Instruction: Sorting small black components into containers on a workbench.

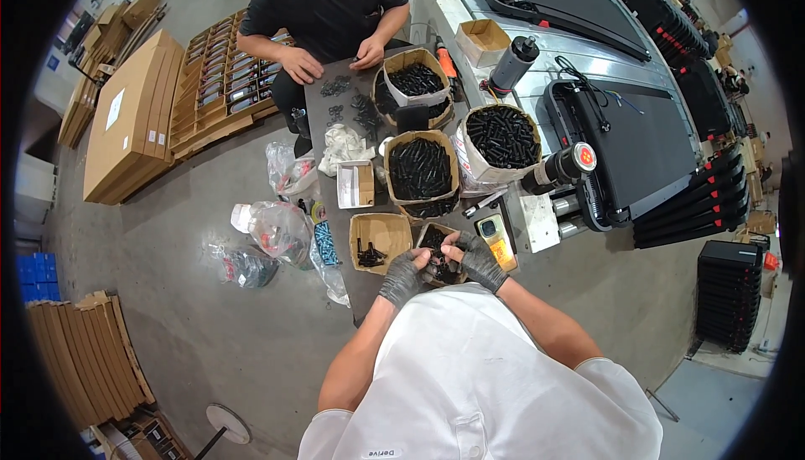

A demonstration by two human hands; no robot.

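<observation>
My left hand (pixel 405 277) and my right hand (pixel 475 259) wear dark gloves that leave the fingertips bare. They meet close together over a small cardboard box (pixel 454 230) of small black parts. Thumbs and fingers are pinched on both hands; whatever they hold is too small to make out. Just left of them stands an open cardboard box (pixel 380 227) with a few black bolts (pixel 369 254) at its bottom. Beyond my hands, a larger box is heaped with black cylindrical parts (pixel 421 168).
Across the dark table (pixel 340 246) a co-worker's hands (pixel 302 65) rest near small loose parts. More filled boxes (pixel 503 137), a white cloth (pixel 342 148), a phone (pixel 490 228) and a black power tool (pixel 560 166) surround the work spot. Plastic bags (pixel 281 229) lie left.
</observation>
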